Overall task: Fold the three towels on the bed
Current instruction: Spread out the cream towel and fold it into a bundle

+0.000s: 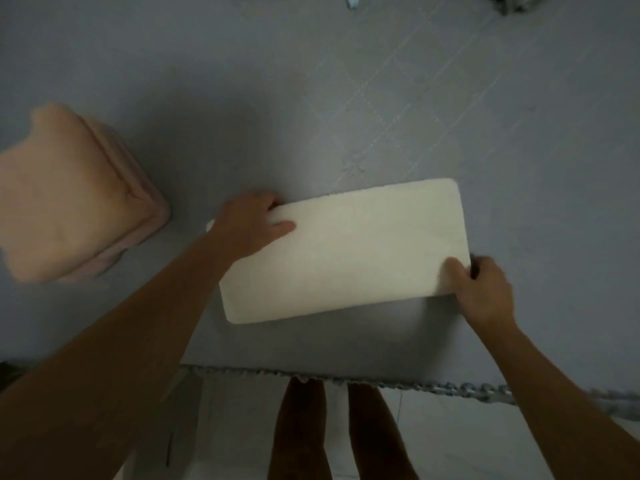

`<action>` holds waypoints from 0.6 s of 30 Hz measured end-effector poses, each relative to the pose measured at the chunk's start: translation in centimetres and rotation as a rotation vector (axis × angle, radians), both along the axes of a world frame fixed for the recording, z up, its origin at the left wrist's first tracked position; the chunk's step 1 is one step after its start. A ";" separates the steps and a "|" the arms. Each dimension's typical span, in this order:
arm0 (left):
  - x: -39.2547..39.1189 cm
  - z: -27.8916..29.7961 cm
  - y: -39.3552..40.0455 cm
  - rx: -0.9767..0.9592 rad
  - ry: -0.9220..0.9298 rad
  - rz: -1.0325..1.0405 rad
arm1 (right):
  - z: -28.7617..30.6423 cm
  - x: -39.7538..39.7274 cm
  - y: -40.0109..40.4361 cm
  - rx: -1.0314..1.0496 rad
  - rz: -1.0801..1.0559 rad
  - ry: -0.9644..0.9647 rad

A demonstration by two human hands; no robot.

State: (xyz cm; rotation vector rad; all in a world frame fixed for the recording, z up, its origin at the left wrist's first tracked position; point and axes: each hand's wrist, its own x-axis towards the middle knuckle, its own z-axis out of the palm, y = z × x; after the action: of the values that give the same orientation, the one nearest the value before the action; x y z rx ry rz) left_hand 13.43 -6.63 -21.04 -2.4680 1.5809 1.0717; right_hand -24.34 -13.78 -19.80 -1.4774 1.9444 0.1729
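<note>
A cream towel (349, 251), folded into a long rectangle, lies flat on the grey bed sheet (311, 98) near the front edge. My left hand (247, 225) grips its left end, thumb on top and fingers tucked round the far edge. My right hand (479, 289) pinches the near right corner, thumb on top. At the left of the bed sits a pink towel (72, 199), folded into a thick square stack. No third towel is in view.
The bed's front edge with a lace trim (381, 379) runs below the towel. My legs (346, 431) stand on a pale tiled floor. Dark objects show at the top edge (512, 3).
</note>
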 end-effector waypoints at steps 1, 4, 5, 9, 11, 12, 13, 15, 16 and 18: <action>0.2 0.0 -0.5 0.057 0.080 0.052 | 0.3 0.3 0.7 0.133 -0.172 -0.082; 0.8 0.2 -0.3 0.144 0.180 0.134 | 1.0 1.4 0.7 0.325 -0.622 -0.345; 1.1 0.4 0.4 0.149 0.190 0.167 | 1.2 2.0 -0.5 0.277 -0.649 -0.381; -0.6 0.7 5.0 0.148 0.392 0.402 | 2.4 6.1 -8.9 -0.034 -0.485 -0.442; -3.7 0.2 7.5 0.145 0.498 0.556 | 3.2 8.5 -13.0 -0.126 -0.405 -0.535; -5.5 -0.2 8.6 0.132 0.535 0.651 | 3.4 9.4 -14.4 -0.147 -0.391 -0.587; -7.3 -0.6 9.4 0.117 0.558 0.740 | 3.4 10.0 -15.1 -0.149 -0.377 -0.615; -10.4 -0.8 10.6 0.082 0.570 0.872 | 2.8 10.3 -13.8 -0.070 -0.272 -0.536; -11.6 -0.7 11.0 0.052 0.557 0.912 | 2.3 9.8 -11.8 0.006 -0.195 -0.461; -13.0 -0.3 11.7 -0.030 0.513 0.943 | 0.9 8.1 -6.2 0.172 -0.106 -0.364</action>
State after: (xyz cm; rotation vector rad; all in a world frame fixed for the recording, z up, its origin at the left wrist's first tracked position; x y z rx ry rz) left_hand 0.38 5.04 -21.34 -3.1817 0.3384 1.8776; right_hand -16.24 -19.95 -18.87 -1.1971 1.6634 0.0205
